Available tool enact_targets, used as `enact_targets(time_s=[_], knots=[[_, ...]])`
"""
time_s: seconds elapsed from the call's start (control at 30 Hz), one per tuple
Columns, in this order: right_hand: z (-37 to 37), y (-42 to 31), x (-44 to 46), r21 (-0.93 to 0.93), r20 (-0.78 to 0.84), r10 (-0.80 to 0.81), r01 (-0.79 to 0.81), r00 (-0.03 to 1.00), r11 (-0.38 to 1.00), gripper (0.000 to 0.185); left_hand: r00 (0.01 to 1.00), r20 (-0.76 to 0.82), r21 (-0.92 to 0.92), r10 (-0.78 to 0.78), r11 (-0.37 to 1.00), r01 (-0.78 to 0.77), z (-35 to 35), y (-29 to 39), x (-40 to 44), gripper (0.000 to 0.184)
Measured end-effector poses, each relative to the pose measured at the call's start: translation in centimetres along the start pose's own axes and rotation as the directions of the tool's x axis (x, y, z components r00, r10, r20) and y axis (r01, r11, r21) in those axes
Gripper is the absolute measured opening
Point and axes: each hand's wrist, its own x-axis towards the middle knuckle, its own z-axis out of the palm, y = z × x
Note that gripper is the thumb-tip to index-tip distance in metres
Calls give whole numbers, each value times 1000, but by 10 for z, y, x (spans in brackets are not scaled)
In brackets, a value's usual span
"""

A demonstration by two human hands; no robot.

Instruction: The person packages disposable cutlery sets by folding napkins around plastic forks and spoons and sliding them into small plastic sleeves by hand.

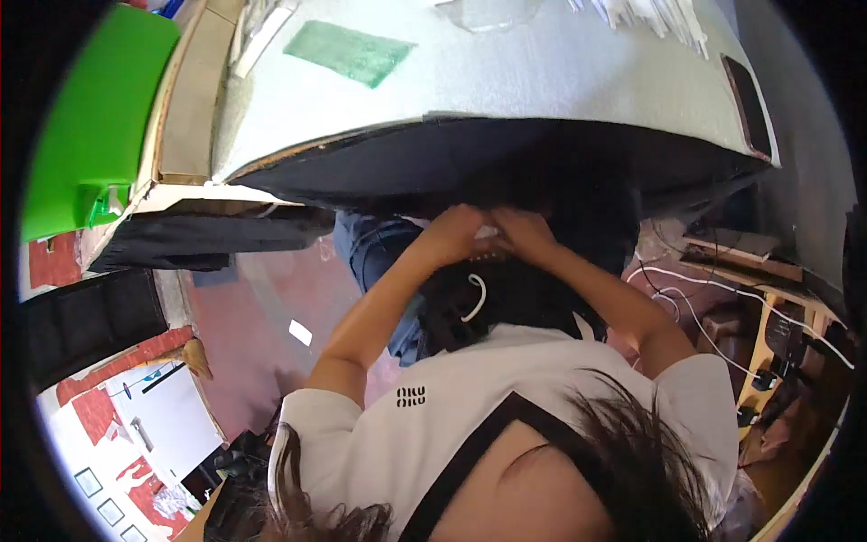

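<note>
My left hand and my right hand meet over my lap, just below the front edge of a pale table. The fingers of both are curled in and close together. Between them shows a small pale patch, too unclear to name. Black cloth lies across my lap under the hands, and a curved white cord rests on it. The shadow under the table hides part of the fingers.
On the table lie a green rectangular piece, a dark phone-like slab and white strips. White cables run at the right. A small white card lies on the reddish floor, and a green panel stands left.
</note>
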Motion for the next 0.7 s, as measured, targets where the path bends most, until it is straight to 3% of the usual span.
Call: enact_targets(time_s=[0.07, 0.13, 0.2, 0.23, 0.3, 0.4, 0.43, 0.47, 0.5, 0.53, 0.63, 0.7], knots=[[-43, -18, -6, 16, -158, -146, 151, 977, 988, 39, 990, -107, 19, 92, 996, -90, -50, 51, -20, 35], [-76, -33, -12, 93, -346, -217, 264, 913, 960, 35, 987, -156, -180, 35, 982, -63, -110, 113, -43, 35], [-102, -45, -12, 220, -562, -188, 365, 805, 905, 31, 914, -392, -496, 102, 813, -304, -129, 118, -53, 41], [-121, -57, -14, 456, -536, -131, 417, 834, 786, 30, 868, -490, -650, 80, 630, -425, -137, 126, -56, 46], [-154, -84, -18, 812, -441, -68, 430, 895, 395, 30, 810, -573, -575, 125, 643, -506, -150, 131, -50, 53], [-173, -93, -14, 886, -394, -243, 437, 886, 157, 36, 762, -619, -379, 189, 778, -501, -146, 141, -25, 52], [-177, -95, -12, 920, -351, -260, 383, 899, 81, 42, 789, -581, -420, 199, 757, -500, -140, 140, -17, 46], [-170, -92, -7, 915, -370, -217, 395, 903, 82, 43, 816, -540, -464, 207, 736, -493, -134, 141, -11, 41], [-165, -92, -5, 928, -352, -131, 364, 927, 83, 41, 922, -387, -749, 19, 577, -326, -133, 155, -15, 30], [-163, -92, -3, 940, -330, -44, 332, 943, 80, 39, 897, -441, -712, 24, 599, -366, -132, 156, -11, 28], [-191, -86, -15, 920, -252, -56, 257, 966, 297, 32, 801, -599, -607, 24, 638, -474, -125, 150, -7, 24], [-204, -81, -18, 862, -378, 13, 347, 926, 370, 30, 703, -710, -528, 24, 642, -556, -121, 143, -5, 22]])
